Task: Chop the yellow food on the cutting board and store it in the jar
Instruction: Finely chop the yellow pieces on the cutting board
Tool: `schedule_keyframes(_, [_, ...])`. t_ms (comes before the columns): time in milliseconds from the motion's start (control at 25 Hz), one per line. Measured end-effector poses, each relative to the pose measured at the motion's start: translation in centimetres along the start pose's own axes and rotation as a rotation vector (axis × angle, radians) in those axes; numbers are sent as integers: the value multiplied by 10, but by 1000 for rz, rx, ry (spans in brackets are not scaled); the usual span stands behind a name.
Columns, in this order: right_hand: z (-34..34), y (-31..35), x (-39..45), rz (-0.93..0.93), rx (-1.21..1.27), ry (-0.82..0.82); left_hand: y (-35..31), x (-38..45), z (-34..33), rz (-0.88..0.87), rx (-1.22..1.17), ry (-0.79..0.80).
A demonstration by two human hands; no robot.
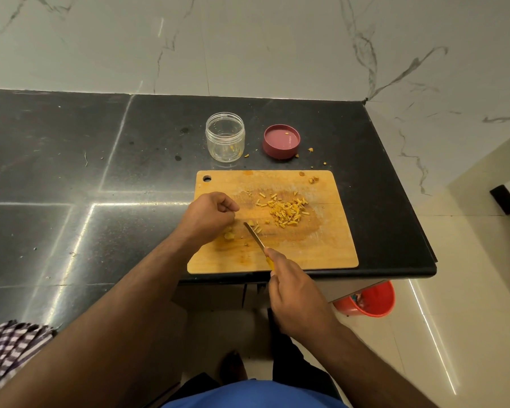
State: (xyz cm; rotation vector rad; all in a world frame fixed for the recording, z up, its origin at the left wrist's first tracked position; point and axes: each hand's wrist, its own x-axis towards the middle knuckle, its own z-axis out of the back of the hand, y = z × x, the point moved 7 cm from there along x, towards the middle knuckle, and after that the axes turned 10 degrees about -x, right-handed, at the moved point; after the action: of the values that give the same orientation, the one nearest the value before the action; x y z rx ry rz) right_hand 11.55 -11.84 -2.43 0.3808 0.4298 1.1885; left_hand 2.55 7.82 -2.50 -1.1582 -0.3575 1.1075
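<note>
A wooden cutting board (321,254) lies at the counter's front right. A pile of chopped yellow food (286,212) sits in its middle. My left hand (211,216) rests with curled fingers on the board's left part, next to an uncut yellow chunk (228,235); whether it holds a piece is hidden. My right hand (295,293) grips the yellow handle of a small knife (255,235), whose blade points at a small yellow piece (251,222) beside my left fingers. The clear jar (225,136) stands open behind the board, nearly empty.
The jar's dark red lid (281,141) lies upside down to the jar's right. Yellow crumbs (310,149) are scattered on the black counter (71,172). A red bucket (368,300) stands on the floor below the counter's right end. A checked cloth (9,351) hangs at lower left.
</note>
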Motion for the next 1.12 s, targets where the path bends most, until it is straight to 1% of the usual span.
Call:
schedule_keyframes(160, [15,-23,-2,-86,6,-92,5,-3,12,-25,51,-10])
schedule_keyframes(200, [17,-25,-4,-80,12,-89,5,-4,12,-30,64,-7])
schedule_keyframes(360, [7,-17,-12,-5,14,21,5,-6,10,-39,109,10])
schedule_keyframes(400, [8,-22,-12,-23,11,10,5,-6,10,-41,117,10])
schedule_keyframes(520, [21,-39,-13,-107,41,-97,7,-6,12,-34,128,7])
schedule_keyframes(560, [22,-38,-14,-96,42,-96,7,-5,12,-28,133,10])
schedule_keyframes(680, [14,-31,-16,-40,20,-21,6,-6,10,-23,166,22])
schedule_keyframes(840, [19,-41,-16,-79,42,-78,8,-6,12,-15,194,30])
schedule_keyframes(960, [12,-37,-22,-33,31,8,8,-6,11,-12,208,37])
schedule_keyframes(1120, [23,-51,-18,-133,77,-113,8,-6,11,-23,259,43])
